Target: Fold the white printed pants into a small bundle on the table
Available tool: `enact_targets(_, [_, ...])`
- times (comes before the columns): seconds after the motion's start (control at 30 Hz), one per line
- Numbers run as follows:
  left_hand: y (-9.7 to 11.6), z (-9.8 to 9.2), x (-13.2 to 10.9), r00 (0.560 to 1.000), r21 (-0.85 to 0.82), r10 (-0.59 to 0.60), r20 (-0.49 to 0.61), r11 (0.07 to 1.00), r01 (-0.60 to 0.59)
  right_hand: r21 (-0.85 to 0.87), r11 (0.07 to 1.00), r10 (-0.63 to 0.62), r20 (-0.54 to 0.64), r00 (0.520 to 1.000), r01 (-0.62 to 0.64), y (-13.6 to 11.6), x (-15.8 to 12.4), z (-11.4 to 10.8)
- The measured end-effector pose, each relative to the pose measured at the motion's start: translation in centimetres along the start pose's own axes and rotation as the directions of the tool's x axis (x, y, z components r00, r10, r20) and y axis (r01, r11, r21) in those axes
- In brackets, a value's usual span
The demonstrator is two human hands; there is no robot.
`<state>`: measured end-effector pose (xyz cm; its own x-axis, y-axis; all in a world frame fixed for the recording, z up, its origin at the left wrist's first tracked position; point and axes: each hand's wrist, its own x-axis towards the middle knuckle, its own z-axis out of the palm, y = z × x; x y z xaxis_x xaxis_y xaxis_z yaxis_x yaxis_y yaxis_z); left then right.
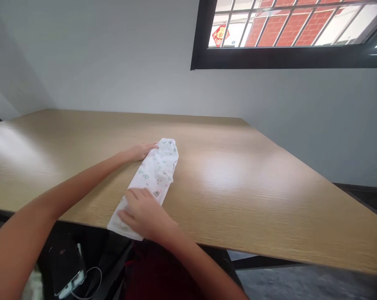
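Pale grey wall [113,62], barred black-framed window [275,58] onto red brick [300,27], light wood-grain tabletop [253,200] with glossy light patches, grey floor [300,285].

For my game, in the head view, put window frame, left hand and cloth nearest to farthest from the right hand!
1. Cloth: beneath the right hand.
2. Left hand: by the cloth's far end.
3. Window frame: high on the wall.

i count one left hand [141,151] and one right hand [146,214], two hands in all, plus one cloth [158,166], one table [238,175] and one window [285,58]. i also see one red decoration [219,36], one dark gadget [64,262] and one white cable [101,276].
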<state>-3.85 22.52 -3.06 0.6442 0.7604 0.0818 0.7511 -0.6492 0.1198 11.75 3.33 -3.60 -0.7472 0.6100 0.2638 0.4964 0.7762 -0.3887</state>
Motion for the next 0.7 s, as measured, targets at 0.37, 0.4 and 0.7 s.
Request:
enact_targets(0.37, [10.2,0.9,-6.2,0.937,-0.126,0.185,0.298,0.98,-0.153,-0.14,0.986,-0.051,0.232,0.971,0.085,5.7,-7.3,-3.2])
enact_targets(0.4, [11.0,1.0,-5.9,0.922,-0.172,0.244,0.301,0.965,-0.2,-0.137,0.984,-0.079,0.236,0.969,0.114,6.2,-8.0,-3.7])
enact_targets(0.7, [3.7,2.0,1.6,0.976,-0.127,0.062,0.208,0.991,-0.036,-0.054,0.98,-0.168,0.271,0.948,0.19,5.7,-12.0,-4.4])
